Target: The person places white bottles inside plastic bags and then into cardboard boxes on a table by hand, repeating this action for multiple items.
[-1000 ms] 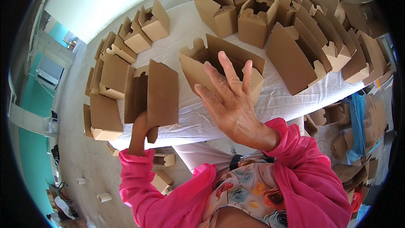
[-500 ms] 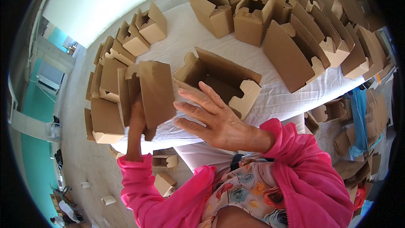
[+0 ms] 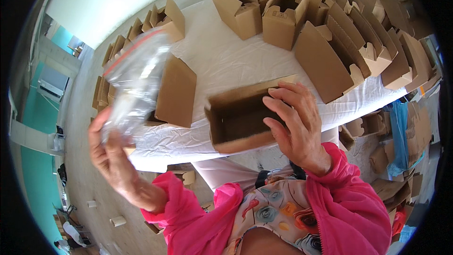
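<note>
My right hand grips the near end of an open brown cardboard box, tilted with its opening toward me, held above the table's front edge. My left hand is raised at the left and holds a clear plastic bag with a red strip along its top edge; the bag is blurred. Both arms wear pink sleeves. Just behind the bag stands a folded cardboard box on the white-covered table.
Several folded and half-assembled cardboard boxes crowd the table's far and right side and its left end. More flat cardboard lies on the floor at the right beside a blue bag. Small boxes sit under the table.
My right hand has taken hold of the open box and pulled it toward me. My left hand has let go of the folded box and now lifts a clear plastic bag.
</note>
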Demonstrator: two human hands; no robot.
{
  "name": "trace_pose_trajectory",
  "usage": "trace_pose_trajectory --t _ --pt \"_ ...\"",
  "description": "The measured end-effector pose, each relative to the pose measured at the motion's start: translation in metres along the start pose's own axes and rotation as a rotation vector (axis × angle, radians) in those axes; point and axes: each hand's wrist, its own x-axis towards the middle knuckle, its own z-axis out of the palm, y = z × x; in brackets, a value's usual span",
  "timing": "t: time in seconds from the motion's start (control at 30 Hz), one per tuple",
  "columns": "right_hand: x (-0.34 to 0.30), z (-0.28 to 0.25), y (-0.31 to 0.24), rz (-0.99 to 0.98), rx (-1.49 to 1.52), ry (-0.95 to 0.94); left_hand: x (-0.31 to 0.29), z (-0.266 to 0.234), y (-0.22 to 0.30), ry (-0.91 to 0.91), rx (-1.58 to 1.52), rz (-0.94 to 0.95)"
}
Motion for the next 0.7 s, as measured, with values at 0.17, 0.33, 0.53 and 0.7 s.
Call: trace_pose_trajectory --t 0.17,0.33,0.53,0.7 --pt "-0.017 -0.004 0.01 0.038 -0.116 -0.128 -0.014 0.073 0.004 -0.504 -0.141 -0.093" --pt "-0.023 -0.003 0.012 0.154 -0.054 -0.09 -0.045 0.078 0.013 -0.62 -0.149 -0.251" --pt "-0.024 -0.002 0.016 0.232 0.033 -0.114 -0.058 0.072 0.019 -0.719 0.219 -0.046" --pt "-0.02 -0.004 0.014 0.302 0.143 -0.134 -0.065 0.067 0.007 -0.918 0.436 -0.089"
